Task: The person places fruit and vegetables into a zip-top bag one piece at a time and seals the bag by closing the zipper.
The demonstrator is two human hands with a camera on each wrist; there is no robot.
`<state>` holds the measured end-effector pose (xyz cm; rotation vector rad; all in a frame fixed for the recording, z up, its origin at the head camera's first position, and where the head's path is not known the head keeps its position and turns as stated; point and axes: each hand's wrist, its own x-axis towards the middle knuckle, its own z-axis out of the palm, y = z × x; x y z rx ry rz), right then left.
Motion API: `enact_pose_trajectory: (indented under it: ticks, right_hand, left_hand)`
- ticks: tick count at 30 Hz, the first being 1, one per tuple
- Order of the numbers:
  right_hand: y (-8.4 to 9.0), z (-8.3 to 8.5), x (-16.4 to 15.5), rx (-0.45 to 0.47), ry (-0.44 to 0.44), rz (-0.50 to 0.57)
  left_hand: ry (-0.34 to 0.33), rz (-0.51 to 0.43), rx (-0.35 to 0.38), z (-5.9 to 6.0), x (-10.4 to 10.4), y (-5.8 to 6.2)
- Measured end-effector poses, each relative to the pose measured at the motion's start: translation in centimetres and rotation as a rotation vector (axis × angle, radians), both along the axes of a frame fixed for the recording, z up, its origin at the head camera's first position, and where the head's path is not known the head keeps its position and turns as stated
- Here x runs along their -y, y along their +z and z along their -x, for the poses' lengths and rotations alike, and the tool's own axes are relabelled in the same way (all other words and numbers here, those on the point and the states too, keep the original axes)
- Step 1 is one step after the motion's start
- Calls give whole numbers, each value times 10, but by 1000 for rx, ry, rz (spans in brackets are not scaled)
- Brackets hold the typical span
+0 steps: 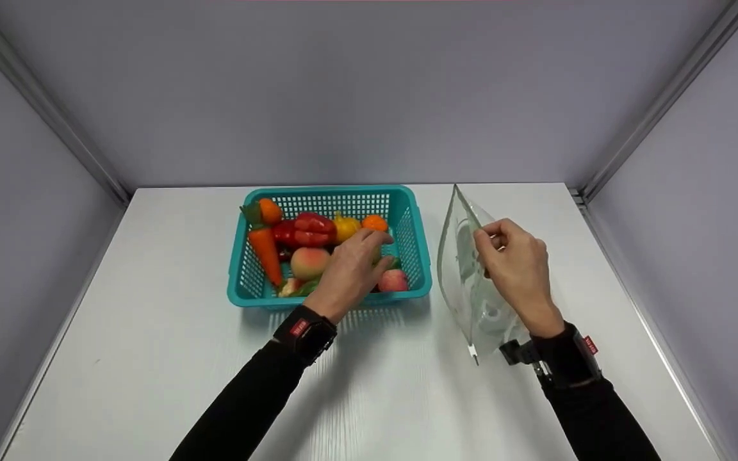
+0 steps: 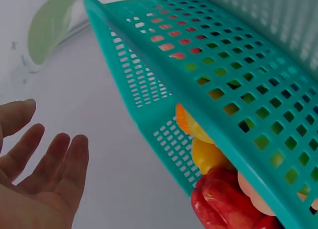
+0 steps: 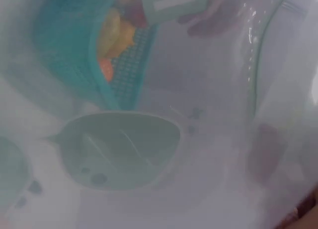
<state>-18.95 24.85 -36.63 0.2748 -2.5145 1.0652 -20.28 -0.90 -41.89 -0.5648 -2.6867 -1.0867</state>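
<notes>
A teal plastic basket (image 1: 425, 256) holds a carrot (image 1: 264, 253), a red bell pepper (image 1: 313, 230), a yellow pepper-like piece (image 1: 346, 227), a peach (image 1: 310, 263) and oranges, among others. Over the basket's right half is my left hand (image 1: 355, 266), its fingers spread with nothing between them in the left wrist view. It covers part of the contents in the head view. My right hand (image 1: 517, 269) pinches the upper edge of a clear zip bag (image 1: 471, 282), whose mouth gapes toward the basket. Printed leaf-like shapes show on the bag (image 3: 121, 152) in the right wrist view.
The basket and bag are on a white table (image 1: 151, 358) with grey panels (image 1: 343, 96) at the back and both sides. A pinkish-red round fruit (image 1: 393, 280) lies in the basket's front right corner. A small white slider (image 1: 473, 351) hangs at the bag's lower end.
</notes>
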Motion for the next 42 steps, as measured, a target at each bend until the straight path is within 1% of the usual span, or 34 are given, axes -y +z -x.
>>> enact_pose_trajectory:
  ticks: [2, 4, 7, 10, 14, 16, 17, 20, 23, 27, 32, 37, 42]
  right_hand:
    - [0, 0, 1, -1, -2, -5]
    - [1, 0, 1, 2, -1, -7]
    - [1, 0, 2, 7, -2, -2]
    - [0, 0, 2, 9, -7, 5]
    - [0, 0, 2, 8, -8, 8]
    - [-1, -1, 3, 7, -5, 8]
    - [-1, -1, 3, 5, -2, 5]
    - [-3, -1, 3, -1, 4, 2]
    - [-4, -1, 3, -7, 5, 1]
    - [-4, -1, 4, -3, -3, 9]
    - [-4, 0, 6, 9, -5, 11]
    - [-5, 0, 7, 17, -8, 18]
    - [-5, 1, 5, 24, -12, 14]
  left_hand:
    - [-2, 50, 37, 6, -1, -1]
    - [-10, 105, 59, 11, -3, -2]
    - [-22, 183, 71, 19, -8, -5]
    - [-29, 263, 64, 26, -15, -9]
    - [-29, 341, 102, 34, -23, -17]
    - [-34, 359, 141, 38, -27, -21]
    - [-44, 353, 152, 40, -28, -24]
    - [-72, 350, 163, 43, -31, -30]
    - [-89, 364, 159, 45, -32, -34]
    - [-79, 424, 159, 50, -36, -37]
    - [-58, 489, 156, 54, -40, -44]
    - [-46, 516, 227, 55, -43, -49]
    - [-38, 489, 315, 55, -46, -50]
